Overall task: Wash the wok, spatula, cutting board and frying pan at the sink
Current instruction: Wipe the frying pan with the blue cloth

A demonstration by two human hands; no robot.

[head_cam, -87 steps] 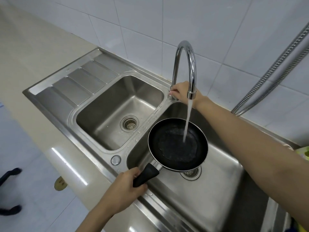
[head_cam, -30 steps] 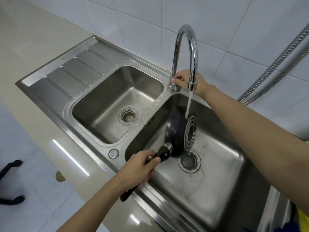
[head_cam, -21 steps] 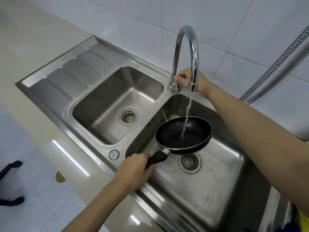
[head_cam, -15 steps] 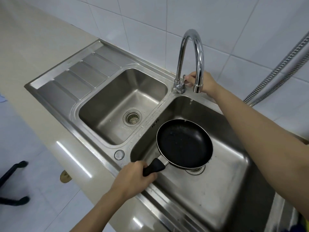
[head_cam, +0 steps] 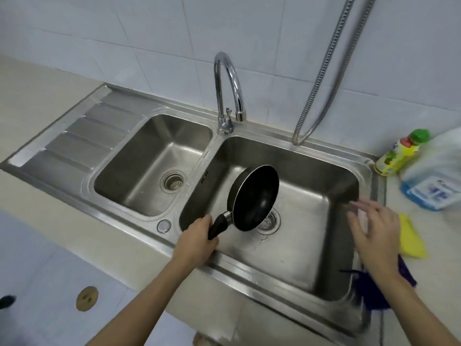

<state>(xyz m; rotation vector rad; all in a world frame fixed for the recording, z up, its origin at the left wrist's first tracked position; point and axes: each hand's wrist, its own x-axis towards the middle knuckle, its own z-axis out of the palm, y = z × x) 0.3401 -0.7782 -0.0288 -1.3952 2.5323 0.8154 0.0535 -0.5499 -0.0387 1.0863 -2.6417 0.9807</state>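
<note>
Left fingers [head_cam: 199, 236] grip the pan [head_cam: 254, 198] tilted over the drain [head_cam: 268, 221] to shed water; right hand [head_cam: 374, 228] hovers spread, empty.

A home kitchen: a stainless-steel double sink [head_cam: 324, 156] with a ribbed drainboard [head_cam: 82, 136] is set into a pale surface [head_cam: 37, 101] below white wall tiles [head_cam: 149, 33], a curved chrome tap [head_cam: 228, 91] between the basins and a dish-soap bottle [head_cam: 399, 153] at the right.
</note>
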